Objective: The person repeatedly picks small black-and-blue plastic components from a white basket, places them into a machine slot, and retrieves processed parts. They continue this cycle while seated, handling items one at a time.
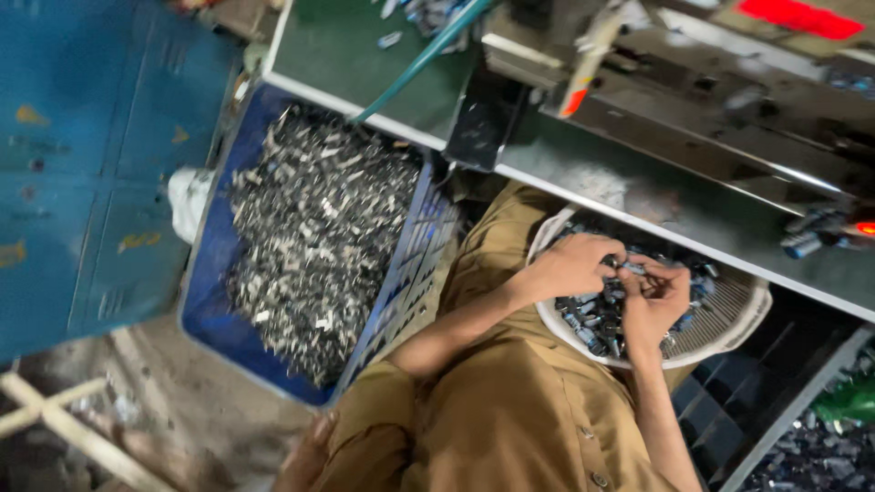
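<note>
Two containers of small metal parts flank the seated person's lap. Largest is the blue plastic crate (214, 273) on the floor at the left, heaped with a mass of silvery metal scraps (319, 228); it stands well apart from both hands. Above it runs the metal workbench (638, 196), its edge passing just over the lap. Next in size, a white round basket (734, 319) rests on the person's lap under that edge, holding a pile of small dark and silver parts (592, 319). Over this basket the two hands meet: the left hand (570, 264) is curled, knuckles up, fingers closed on a few of the small parts, and the right hand (658, 296) is bent toward it, fingertips pinching parts in the same cluster. Blur hides exactly which pieces each one grips.
</note>
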